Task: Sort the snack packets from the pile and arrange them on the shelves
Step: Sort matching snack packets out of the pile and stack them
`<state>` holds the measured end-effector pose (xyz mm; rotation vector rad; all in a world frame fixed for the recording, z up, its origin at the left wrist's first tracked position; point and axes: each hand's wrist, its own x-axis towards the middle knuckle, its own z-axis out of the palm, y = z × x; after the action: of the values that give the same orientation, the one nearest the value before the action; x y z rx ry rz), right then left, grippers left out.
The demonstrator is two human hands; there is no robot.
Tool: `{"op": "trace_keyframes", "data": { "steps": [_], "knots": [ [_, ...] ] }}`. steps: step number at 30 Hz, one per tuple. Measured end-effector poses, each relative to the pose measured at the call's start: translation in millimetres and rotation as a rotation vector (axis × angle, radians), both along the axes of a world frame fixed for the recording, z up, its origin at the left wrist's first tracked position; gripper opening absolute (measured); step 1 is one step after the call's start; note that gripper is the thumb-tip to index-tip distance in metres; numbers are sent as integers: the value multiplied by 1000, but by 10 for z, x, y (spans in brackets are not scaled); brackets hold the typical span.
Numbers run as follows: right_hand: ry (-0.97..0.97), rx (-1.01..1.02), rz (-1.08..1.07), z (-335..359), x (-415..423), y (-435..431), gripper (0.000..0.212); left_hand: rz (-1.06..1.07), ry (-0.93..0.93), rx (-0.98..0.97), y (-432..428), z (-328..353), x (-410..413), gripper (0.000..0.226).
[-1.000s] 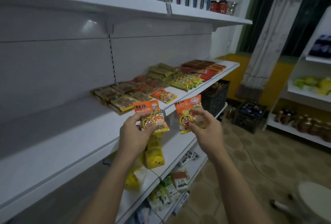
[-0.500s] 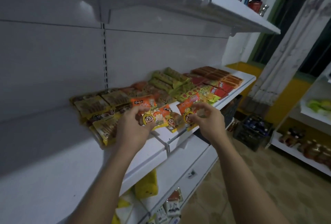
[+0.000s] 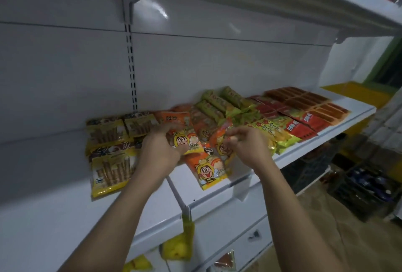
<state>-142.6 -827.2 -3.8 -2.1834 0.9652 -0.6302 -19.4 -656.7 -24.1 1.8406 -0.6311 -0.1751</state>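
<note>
Orange foil is what both hands are on. The left hand (image 3: 161, 149) grips the first orange packet (image 3: 185, 141) with its fingers curled over the near edge. The right hand (image 3: 248, 147) pinches the second orange packet (image 3: 220, 142) between thumb and fingertips. Both packets are low over the middle shelf (image 3: 217, 203), just behind a third orange packet (image 3: 208, 170) that lies flat, face up, close to the front rim.

The step in hand looks like setting these two down with their own kind. The orange lane is narrow, with wafer-roll packets (image 3: 111, 167) to its left and green packets (image 3: 219, 104) and red packets (image 3: 302, 127) to its right, so each packet should go down face up with its cartoon turned the same way as the third. Overlapping them front to back keeps them from spreading sideways.

It is probably best to lower one at a time and let go only once it lies flat. The third packet sits near the rim, and a nudge forward could tip it off.
</note>
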Motion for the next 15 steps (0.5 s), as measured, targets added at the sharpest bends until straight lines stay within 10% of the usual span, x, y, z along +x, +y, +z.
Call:
{"op": "trace_keyframes", "data": {
  "steps": [7,15],
  "knots": [
    [148,-38,229,-5,-35,-294,16,95,88,13,-237,50,-210,44],
    [391,-572,340,-40,-112,-316,39,221,81,-31,-244,-62,-486,42]
  ]
}}
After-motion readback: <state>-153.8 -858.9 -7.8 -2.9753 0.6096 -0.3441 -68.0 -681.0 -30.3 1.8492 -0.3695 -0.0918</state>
